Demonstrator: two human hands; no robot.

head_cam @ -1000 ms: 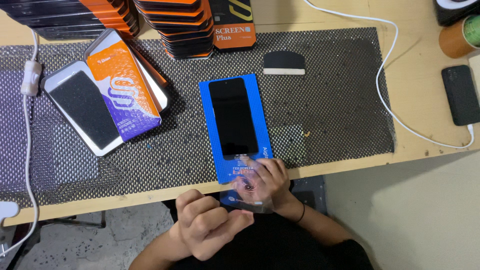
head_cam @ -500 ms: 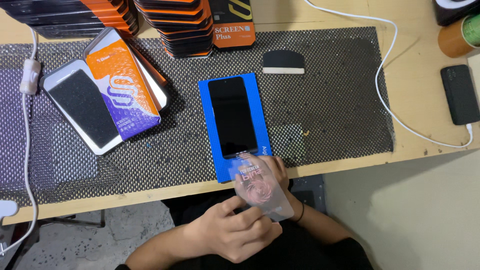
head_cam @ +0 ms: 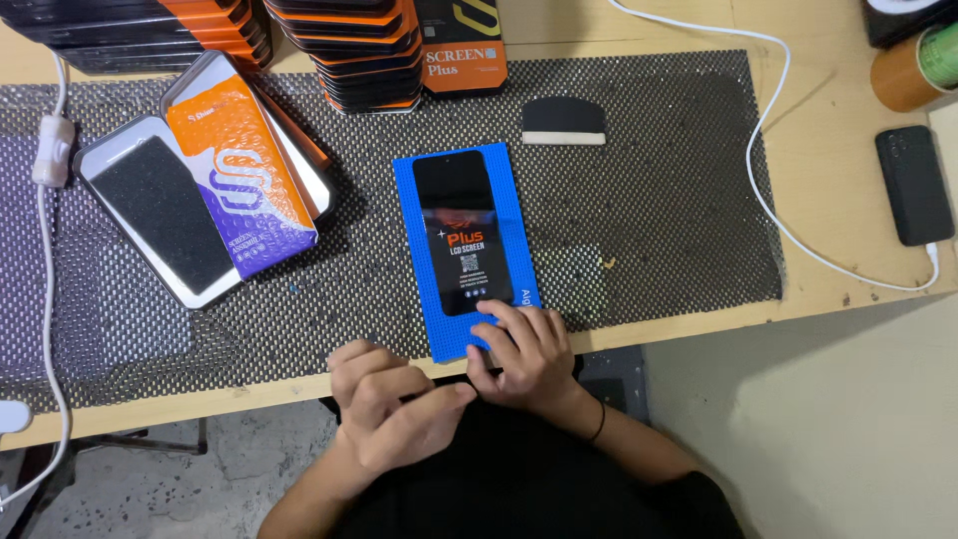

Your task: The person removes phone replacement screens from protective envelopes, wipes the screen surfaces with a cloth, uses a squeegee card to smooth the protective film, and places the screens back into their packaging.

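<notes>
Two hands at the near end of a blue pad.

Left of the blue pad (head_cam: 467, 250) lie an open tin (head_cam: 160, 215) and an orange pouch (head_cam: 239, 180). The left hand (head_cam: 384, 409), fingers curled and pinched narrow, hangs just below the pad; whether it holds anything I cannot tell. A black phone (head_cam: 461, 230) lies on the pad. The right hand (head_cam: 524, 354) rests flat on the pad's near end, fingertips touching the phone's bottom edge. Right of the pad trails a white cable (head_cam: 768, 190).

Two hands are seen, left (head_cam: 391, 411) and right (head_cam: 521, 349). One blue alignment tray (head_cam: 419, 250), one phone screen (head_cam: 461, 232), one black squeegee (head_cam: 564, 122) and two tape rolls (head_cam: 913, 70) are counted.
</notes>
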